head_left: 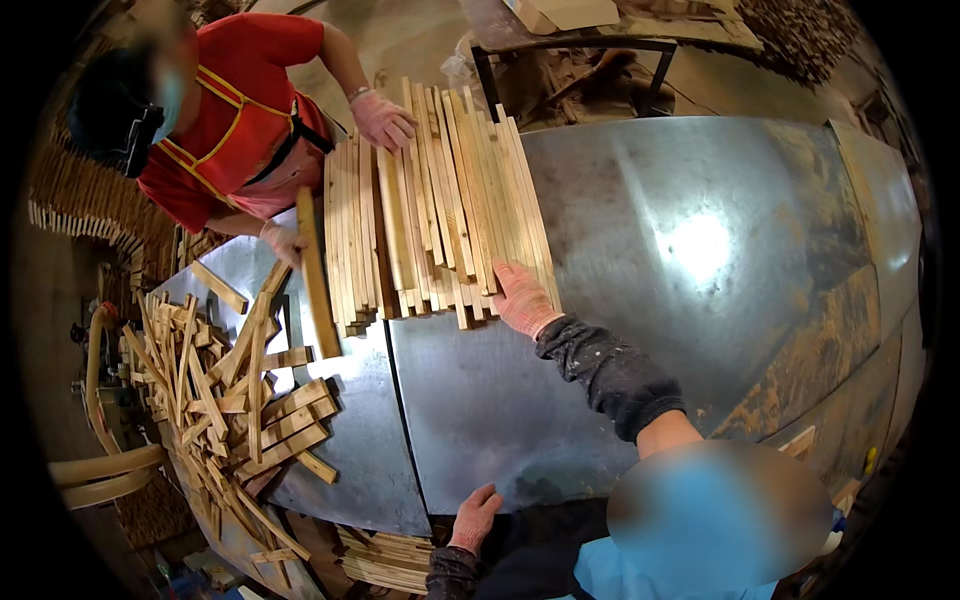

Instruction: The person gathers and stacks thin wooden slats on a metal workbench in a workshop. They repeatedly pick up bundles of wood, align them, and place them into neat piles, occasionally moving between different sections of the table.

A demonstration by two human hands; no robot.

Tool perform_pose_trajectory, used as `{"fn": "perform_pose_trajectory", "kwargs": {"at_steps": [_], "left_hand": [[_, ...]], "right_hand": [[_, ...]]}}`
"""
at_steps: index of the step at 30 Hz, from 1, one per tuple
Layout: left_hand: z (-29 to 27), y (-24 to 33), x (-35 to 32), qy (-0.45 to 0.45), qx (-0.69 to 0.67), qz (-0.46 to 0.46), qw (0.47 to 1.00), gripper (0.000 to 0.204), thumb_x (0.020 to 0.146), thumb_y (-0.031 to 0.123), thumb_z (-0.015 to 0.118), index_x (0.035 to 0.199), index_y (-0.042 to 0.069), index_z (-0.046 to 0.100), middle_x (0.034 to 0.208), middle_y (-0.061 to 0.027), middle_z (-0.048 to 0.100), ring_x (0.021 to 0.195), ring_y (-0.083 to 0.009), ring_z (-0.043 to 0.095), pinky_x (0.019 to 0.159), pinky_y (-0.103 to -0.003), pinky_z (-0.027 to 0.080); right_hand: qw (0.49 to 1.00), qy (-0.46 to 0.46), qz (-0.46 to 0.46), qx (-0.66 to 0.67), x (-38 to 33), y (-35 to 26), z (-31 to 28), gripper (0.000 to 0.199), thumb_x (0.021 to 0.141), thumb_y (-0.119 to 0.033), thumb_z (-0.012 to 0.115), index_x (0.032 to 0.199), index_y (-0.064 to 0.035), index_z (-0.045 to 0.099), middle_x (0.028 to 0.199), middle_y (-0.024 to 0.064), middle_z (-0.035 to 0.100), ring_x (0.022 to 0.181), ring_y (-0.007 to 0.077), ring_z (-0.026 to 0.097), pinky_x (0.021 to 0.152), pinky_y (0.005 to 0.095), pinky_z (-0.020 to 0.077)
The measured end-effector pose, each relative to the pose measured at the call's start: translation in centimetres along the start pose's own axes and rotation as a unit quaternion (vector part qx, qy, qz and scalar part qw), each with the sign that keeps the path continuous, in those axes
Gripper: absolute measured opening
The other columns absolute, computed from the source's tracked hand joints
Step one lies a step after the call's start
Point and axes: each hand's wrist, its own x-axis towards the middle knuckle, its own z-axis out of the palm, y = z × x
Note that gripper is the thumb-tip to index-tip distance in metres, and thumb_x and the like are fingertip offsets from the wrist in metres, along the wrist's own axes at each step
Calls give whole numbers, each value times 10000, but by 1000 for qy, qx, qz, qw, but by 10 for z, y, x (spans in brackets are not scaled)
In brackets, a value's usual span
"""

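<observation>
Long pale wooden strips point(460, 200) lie side by side on the metal table, with a second layer on top. My right hand point(525, 300), in a pinkish work glove, is closed at the near ends of the strips toward the right of the stack. Near the table's front edge, my left hand point(475, 517) is gloved, with its fingers loosely extended and nothing seen in it. Across the stack, a co-worker in red rests one gloved hand point(382, 120) on the strips. Their other gloved hand point(284, 243) holds a darker wooden strip point(316, 275) beside the stack.
Short wood offcuts point(225, 390) are heaped on the left of the metal table point(620, 390). A seam crosses the tabletop near my left hand. More strips point(385, 560) are stacked below the front edge. A black-framed table point(570, 45) stands at the back.
</observation>
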Motion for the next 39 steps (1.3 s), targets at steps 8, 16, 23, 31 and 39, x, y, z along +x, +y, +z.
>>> {"fn": "perform_pose_trajectory", "kwargs": {"at_steps": [8,16,23,31,39], "left_hand": [[-19,61,53,6,104,132,986,553,969,319,701,1389,-34,633,1320,-226,714,1253,-321,670,1060,-385,503],[-47,225,150,220,69,229,946,717,925,339,707,1519,-6,504,1391,-249,659,1266,-400,643,1082,-447,489],[-63,301,250,311,114,241,912,782,918,314,712,1590,17,445,1508,-270,555,1384,-410,547,1163,-454,447],[-81,331,264,227,105,252,935,681,909,201,689,1554,71,514,1412,-302,613,1336,-437,578,1139,-442,459],[-65,290,234,227,167,267,922,701,922,290,697,1530,-4,510,1356,-303,622,1289,-458,576,1104,-469,476]], "right_hand": [[983,-6,77,169,7,18,0,670,911,-184,675,1536,-28,494,1410,227,616,1273,380,615,1095,415,497],[975,-25,95,198,43,5,-20,769,910,-304,723,1557,22,463,1468,271,594,1360,379,586,1143,413,465],[986,-16,148,70,73,-22,-20,877,915,-422,741,1589,34,414,1546,297,509,1415,433,524,1193,435,420],[975,-109,192,17,92,-46,-37,936,872,-469,748,1596,13,402,1510,285,518,1386,446,531,1155,466,456],[984,-72,160,17,41,-28,-26,907,899,-443,722,1608,9,384,1547,295,481,1425,438,501,1190,438,425]]}}
